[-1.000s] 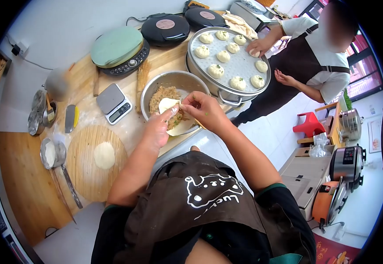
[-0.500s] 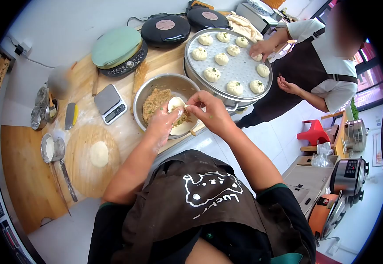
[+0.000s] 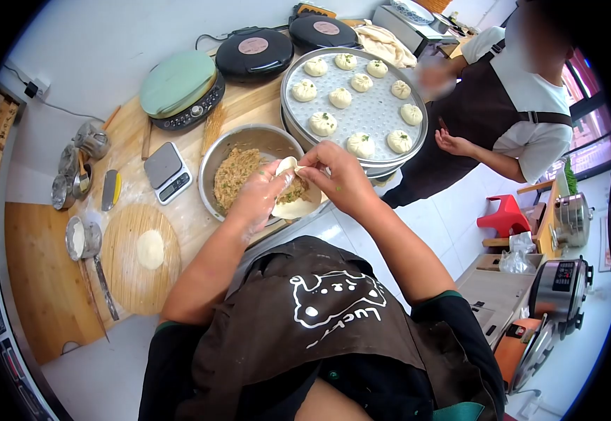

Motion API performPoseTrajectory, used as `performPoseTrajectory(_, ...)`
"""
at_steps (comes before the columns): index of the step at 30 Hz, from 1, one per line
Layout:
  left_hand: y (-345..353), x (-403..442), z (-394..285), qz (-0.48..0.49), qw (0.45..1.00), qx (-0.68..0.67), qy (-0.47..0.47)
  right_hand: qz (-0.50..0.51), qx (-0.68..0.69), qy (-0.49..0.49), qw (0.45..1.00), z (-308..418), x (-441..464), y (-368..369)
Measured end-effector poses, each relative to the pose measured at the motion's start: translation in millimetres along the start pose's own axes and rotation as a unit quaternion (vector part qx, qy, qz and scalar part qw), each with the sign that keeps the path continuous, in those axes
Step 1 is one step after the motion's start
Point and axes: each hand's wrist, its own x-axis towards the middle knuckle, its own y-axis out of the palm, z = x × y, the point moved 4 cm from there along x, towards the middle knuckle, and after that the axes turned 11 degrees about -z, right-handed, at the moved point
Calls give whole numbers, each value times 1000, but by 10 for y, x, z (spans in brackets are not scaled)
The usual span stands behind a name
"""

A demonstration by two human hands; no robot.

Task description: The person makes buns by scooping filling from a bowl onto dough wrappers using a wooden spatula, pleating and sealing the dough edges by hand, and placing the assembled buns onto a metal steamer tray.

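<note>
Over the steel bowl (image 3: 277, 140) of minced filling (image 3: 232, 172), both hands hold one bun wrapper (image 3: 297, 208) with filling inside. My left hand (image 3: 258, 200) cups the dough from the left, its thumb at the folded edge. My right hand (image 3: 333, 174) pinches the rim of the wrapper with thumb and fingertips. Part of the dough's underside is hidden by the left fingers. To the left, a flat dough round (image 3: 150, 249) lies on a round wooden board (image 3: 126, 281).
A round steamer tray (image 3: 372, 109) with several pleated buns (image 3: 323, 124) stands beyond the bowl. A kitchen scale (image 3: 169, 172), a scraper (image 3: 111, 189) and a green electric griddle (image 3: 179, 88) are on the table. Another person (image 3: 488, 105) stands at the right.
The other person's hand has lifted off the tray, exposing a bun there. My hands keep pinching the wrapper in nearly the same place. The view has shifted slightly.
</note>
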Motion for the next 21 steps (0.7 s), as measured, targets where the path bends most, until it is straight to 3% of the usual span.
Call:
performPoseTrajectory(3,-63,90,59,41,995,90,12,-8,93,59,994,-2,-40,6)
performPoseTrajectory(5,-54,118,66,56,991,121,22,10,74,49,996,-3,-29,-10)
performPoseTrajectory(11,112,-77,-91,32,999,-24,-35,6,14,-56,998,60,-19,-127)
performPoseTrajectory(15,9,-46,-58,73,989,128,-17,23,27,-76,996,94,-51,-108)
performPoseTrajectory(20,150,-119,-332,57,918,392,8,73,10,-89,993,93,-28,-110)
performPoseTrajectory(21,148,-112,-330,57,931,360,28,70,-1,-99,993,91,-30,-115)
